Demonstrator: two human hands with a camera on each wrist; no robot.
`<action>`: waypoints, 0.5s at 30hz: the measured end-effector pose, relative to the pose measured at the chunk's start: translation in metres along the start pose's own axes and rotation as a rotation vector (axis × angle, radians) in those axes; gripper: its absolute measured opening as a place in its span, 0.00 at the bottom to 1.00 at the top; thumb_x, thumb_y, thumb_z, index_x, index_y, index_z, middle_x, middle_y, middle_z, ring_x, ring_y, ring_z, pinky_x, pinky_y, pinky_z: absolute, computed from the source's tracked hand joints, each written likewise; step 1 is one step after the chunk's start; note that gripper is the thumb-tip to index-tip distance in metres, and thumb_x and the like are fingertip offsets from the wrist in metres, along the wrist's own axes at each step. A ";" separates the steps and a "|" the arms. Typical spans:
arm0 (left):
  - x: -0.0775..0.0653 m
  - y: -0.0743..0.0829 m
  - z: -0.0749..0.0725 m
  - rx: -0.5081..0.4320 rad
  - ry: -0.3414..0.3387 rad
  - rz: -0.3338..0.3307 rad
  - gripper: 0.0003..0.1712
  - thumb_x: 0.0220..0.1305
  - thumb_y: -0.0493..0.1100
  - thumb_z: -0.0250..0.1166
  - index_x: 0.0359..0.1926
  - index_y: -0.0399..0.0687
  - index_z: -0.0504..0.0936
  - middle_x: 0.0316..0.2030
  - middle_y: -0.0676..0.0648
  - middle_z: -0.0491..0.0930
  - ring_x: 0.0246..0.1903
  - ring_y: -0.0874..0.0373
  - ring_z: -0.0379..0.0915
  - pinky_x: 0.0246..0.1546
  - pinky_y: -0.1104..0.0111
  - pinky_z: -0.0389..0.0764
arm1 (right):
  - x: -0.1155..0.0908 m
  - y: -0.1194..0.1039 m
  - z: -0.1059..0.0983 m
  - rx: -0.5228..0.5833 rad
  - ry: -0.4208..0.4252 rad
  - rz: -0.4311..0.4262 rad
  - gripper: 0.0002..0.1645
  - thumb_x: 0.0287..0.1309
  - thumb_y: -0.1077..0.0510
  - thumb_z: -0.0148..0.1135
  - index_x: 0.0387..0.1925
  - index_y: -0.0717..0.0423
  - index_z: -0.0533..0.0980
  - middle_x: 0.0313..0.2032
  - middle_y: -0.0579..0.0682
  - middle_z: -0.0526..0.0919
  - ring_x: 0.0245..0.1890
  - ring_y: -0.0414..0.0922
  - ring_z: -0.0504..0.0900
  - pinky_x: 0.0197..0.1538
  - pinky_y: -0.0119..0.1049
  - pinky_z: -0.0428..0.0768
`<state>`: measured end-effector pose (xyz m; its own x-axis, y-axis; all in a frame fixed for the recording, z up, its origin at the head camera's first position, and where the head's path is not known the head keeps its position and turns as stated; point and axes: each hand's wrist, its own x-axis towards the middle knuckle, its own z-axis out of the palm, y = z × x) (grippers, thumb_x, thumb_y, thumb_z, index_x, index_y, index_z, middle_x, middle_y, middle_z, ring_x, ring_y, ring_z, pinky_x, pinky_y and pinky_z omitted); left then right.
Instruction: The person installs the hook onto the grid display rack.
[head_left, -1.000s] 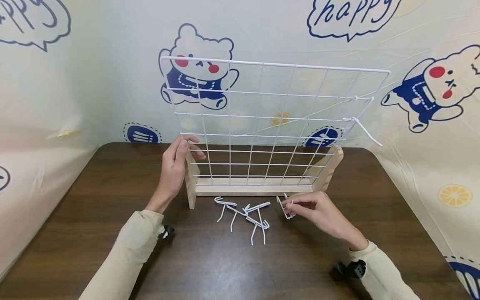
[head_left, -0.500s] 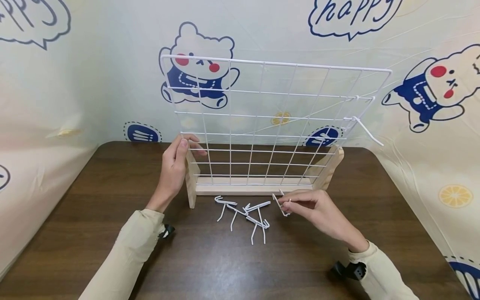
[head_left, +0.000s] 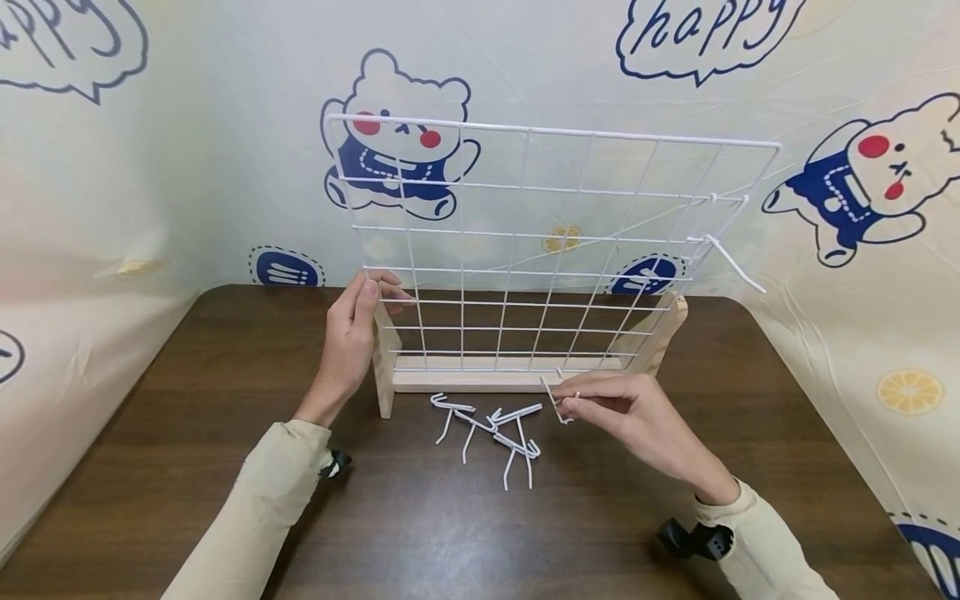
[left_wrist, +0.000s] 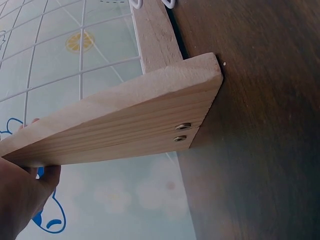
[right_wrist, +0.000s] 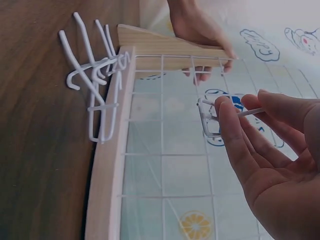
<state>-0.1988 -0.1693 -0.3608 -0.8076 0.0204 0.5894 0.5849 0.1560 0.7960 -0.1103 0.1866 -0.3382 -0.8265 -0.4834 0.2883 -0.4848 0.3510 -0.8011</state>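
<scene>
With my left hand I grip the left wooden side piece of a stand that holds a white wire grid panel. In the left wrist view, that side piece partly hides the left hand. My right hand pinches a white wire hook between thumb and fingers, low in front of the panel's right half. The right wrist view shows the hook's rectangular back pointing away from the fingertips. Several loose white hooks lie on the table between my hands.
One white hook hangs on the panel's right edge, its prong sticking out forward. The stand's wooden base bar rests on the dark wooden table. Behind rises a printed cloth backdrop.
My right hand has shifted slightly up and left with the hook, closer to the base bar. The left hand keeps its grip on the stand, and the loose hooks lie as before.
</scene>
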 end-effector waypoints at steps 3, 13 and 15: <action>0.000 0.000 0.000 0.007 0.001 0.006 0.20 0.81 0.45 0.42 0.51 0.38 0.77 0.40 0.38 0.83 0.41 0.50 0.80 0.47 0.59 0.79 | 0.002 -0.005 -0.001 -0.007 0.007 -0.017 0.11 0.64 0.61 0.65 0.45 0.45 0.86 0.44 0.42 0.88 0.54 0.42 0.81 0.53 0.31 0.78; 0.000 -0.002 -0.001 0.035 0.001 0.027 0.22 0.81 0.47 0.43 0.50 0.35 0.77 0.39 0.41 0.83 0.38 0.52 0.80 0.45 0.60 0.78 | 0.008 -0.019 -0.003 0.063 0.049 -0.066 0.12 0.64 0.67 0.63 0.45 0.52 0.86 0.44 0.48 0.87 0.49 0.45 0.83 0.47 0.33 0.82; 0.000 -0.002 -0.002 0.034 0.004 0.023 0.22 0.81 0.47 0.43 0.50 0.35 0.77 0.39 0.41 0.83 0.38 0.52 0.80 0.46 0.59 0.79 | 0.010 -0.022 -0.003 0.059 0.058 -0.074 0.12 0.64 0.67 0.63 0.45 0.52 0.86 0.44 0.49 0.87 0.48 0.45 0.83 0.46 0.33 0.83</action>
<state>-0.1995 -0.1717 -0.3621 -0.7936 0.0206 0.6082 0.6004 0.1888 0.7771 -0.1090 0.1765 -0.3159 -0.8052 -0.4583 0.3763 -0.5286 0.2671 -0.8057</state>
